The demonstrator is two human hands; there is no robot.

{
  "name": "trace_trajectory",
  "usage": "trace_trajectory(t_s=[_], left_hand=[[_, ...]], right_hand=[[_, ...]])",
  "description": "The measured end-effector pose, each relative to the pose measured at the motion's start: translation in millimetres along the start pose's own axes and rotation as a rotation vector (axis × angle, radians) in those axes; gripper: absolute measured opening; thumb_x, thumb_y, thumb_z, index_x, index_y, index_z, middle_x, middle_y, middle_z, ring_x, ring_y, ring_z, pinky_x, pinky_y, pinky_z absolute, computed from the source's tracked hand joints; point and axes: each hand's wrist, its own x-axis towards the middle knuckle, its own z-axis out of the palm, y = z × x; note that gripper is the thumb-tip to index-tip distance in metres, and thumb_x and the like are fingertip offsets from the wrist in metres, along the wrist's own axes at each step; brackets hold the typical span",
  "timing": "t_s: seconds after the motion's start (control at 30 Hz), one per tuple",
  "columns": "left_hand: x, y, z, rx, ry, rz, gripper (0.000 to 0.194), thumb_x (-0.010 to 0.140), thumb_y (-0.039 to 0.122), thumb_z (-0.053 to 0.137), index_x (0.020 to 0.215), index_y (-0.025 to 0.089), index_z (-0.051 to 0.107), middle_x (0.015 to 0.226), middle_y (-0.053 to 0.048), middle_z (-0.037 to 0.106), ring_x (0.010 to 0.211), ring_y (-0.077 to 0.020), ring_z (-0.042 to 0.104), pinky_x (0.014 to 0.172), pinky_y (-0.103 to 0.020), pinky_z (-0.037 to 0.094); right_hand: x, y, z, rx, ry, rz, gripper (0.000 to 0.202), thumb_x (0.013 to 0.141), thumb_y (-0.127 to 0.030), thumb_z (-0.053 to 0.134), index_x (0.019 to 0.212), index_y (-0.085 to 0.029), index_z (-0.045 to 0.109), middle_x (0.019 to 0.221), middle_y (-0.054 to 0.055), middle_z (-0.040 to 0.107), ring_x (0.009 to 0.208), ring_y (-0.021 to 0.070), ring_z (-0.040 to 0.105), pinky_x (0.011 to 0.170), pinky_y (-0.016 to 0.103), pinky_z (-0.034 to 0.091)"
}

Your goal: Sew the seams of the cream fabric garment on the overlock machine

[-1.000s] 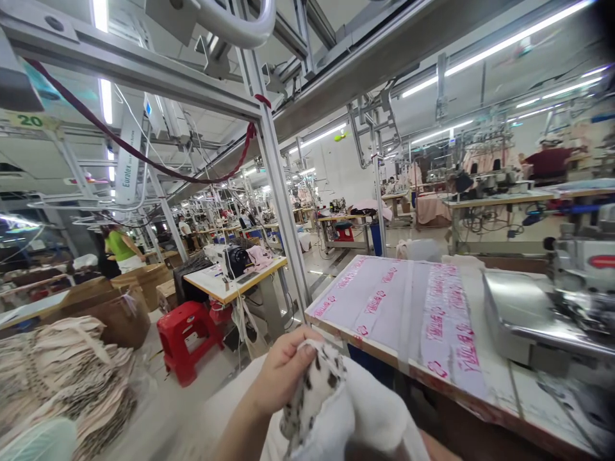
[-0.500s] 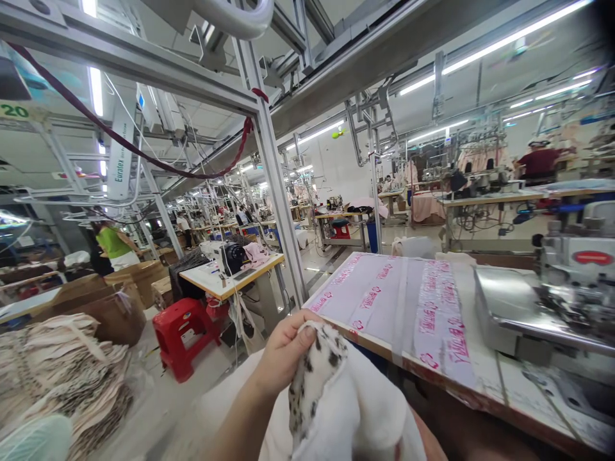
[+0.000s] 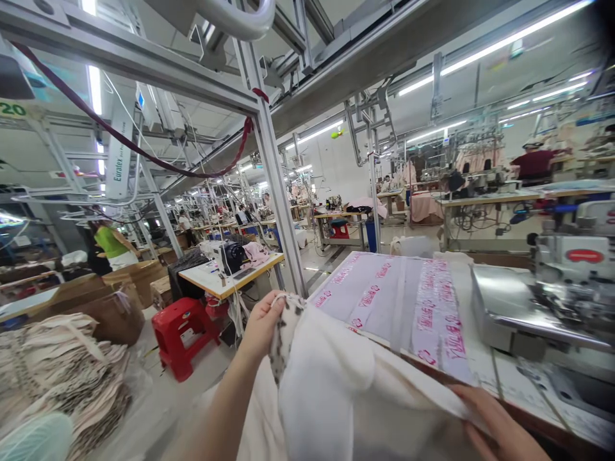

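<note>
White fabric (image 3: 331,365) with a dark-spotted part hangs between my two hands, in front of the table edge. My left hand (image 3: 266,317) pinches its upper left corner, beside the spotted area. At the lower right my right hand (image 3: 487,416) grips the fabric's right edge, fingers partly hidden by the cloth. The cloth stretches slantwise from the left hand down to the right one. Behind it lies a table top covered with a pale sheet (image 3: 384,301) bearing pink print.
A sewing machine (image 3: 571,282) with a shiny metal plate stands on the right. At left are a red stool (image 3: 180,333), a stack of fabric pieces (image 3: 62,378) and cardboard boxes (image 3: 103,304). A metal post (image 3: 278,186) rises behind the table.
My left hand has moved up and left with the fabric corner. My right hand, mostly hidden behind the cloth before, has come out to the right, and the cloth is spread wider.
</note>
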Motion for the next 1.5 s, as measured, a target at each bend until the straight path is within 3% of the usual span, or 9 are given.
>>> trace_trajectory(t_s=[0.3,0.43,0.57,0.73,0.9,1.03,1.17,1.37,1.5], left_hand=[[35,-30,-35.9,0.486,0.179,0.139,0.035,0.07,0.048,0.054,0.08,0.015,0.064,0.084,-0.005,0.062,0.085,-0.0219,0.052,0.081,-0.029,0.037],[43,-40,-41.0,0.592,0.16,0.121,0.04,0.071,0.051,0.052,0.082,0.015,0.064,0.08,-0.004,0.062,0.078,-0.0205,0.052,0.072,-0.027,0.038],[38,-39,-42.1,0.62,0.13,0.102,0.042,0.071,0.053,0.054,0.081,0.014,0.064,0.067,-0.001,0.059,0.061,-0.0155,0.05,0.055,-0.022,0.037],[28,-27,-37.3,0.639,0.149,0.177,0.037,0.073,0.05,0.056,0.081,0.015,0.063,0.068,0.0,0.059,0.06,-0.0133,0.049,0.055,-0.021,0.037],[15,-14,-28.5,0.668,0.106,0.328,0.027,0.08,0.041,0.051,0.088,0.018,0.062,0.085,-0.001,0.061,0.079,-0.015,0.054,0.073,-0.022,0.04],[7,-11,-25.9,0.696,0.106,0.359,0.025,0.082,0.037,0.048,0.089,0.017,0.062,0.084,-0.002,0.062,0.077,-0.0152,0.055,0.072,-0.022,0.041],[14,-14,-32.7,0.775,0.191,0.345,0.027,0.081,0.037,0.049,0.087,0.016,0.064,0.08,-0.002,0.062,0.072,-0.0148,0.055,0.069,-0.022,0.041],[39,-16,-48.8,0.83,0.284,0.398,0.03,0.079,0.038,0.048,0.088,0.014,0.064,0.075,-0.001,0.061,0.068,-0.0133,0.053,0.067,-0.021,0.041],[37,-11,-57.0,0.829,0.308,0.422,0.03,0.079,0.037,0.048,0.087,0.013,0.064,0.077,-0.002,0.062,0.069,-0.0134,0.054,0.067,-0.021,0.041]], right_hand=[[64,-32,-75,0.009,-0.065,0.047,0.033,0.085,-0.043,0.035,0.091,-0.023,0.061,0.086,0.005,0.066,0.077,0.0252,0.063,0.065,0.033,0.05],[113,-46,-113,0.073,-0.171,0.107,0.044,0.082,-0.056,0.036,0.069,-0.018,0.056,0.067,0.004,0.059,0.068,0.0223,0.056,0.063,0.031,0.045],[137,-41,-134,0.186,-0.16,0.19,0.049,0.078,-0.062,0.041,0.069,-0.016,0.055,0.064,0.001,0.054,0.063,0.0162,0.051,0.057,0.024,0.04],[142,-27,-138,0.073,-0.1,0.149,0.053,0.076,-0.064,0.043,0.071,-0.014,0.059,0.067,0.001,0.057,0.067,0.0161,0.052,0.063,0.024,0.037],[138,-18,-133,0.035,-0.067,0.187,0.041,0.085,-0.043,0.041,0.085,-0.008,0.061,0.083,0.006,0.062,0.081,0.0168,0.053,0.072,0.023,0.034],[137,-22,-131,-0.106,-0.098,0.262,0.04,0.085,-0.041,0.039,0.077,-0.007,0.059,0.067,0.001,0.056,0.068,0.0107,0.048,0.063,0.019,0.03],[140,-35,-133,-0.393,-0.152,0.256,0.057,0.084,-0.053,0.027,0.063,-0.006,0.052,0.054,-0.003,0.044,0.058,0.0063,0.041,0.055,0.019,0.022],[161,-53,-139,-0.527,-0.138,0.131,0.076,0.078,-0.056,0.012,0.076,0.006,0.054,0.068,0.002,0.051,0.076,0.011,0.049,0.057,0.022,0.018],[176,-57,-139,-0.58,-0.13,0.132,0.061,0.088,-0.046,0.021,0.08,0.003,0.057,0.069,0.004,0.054,0.075,0.0118,0.051,0.058,0.02,0.02]])
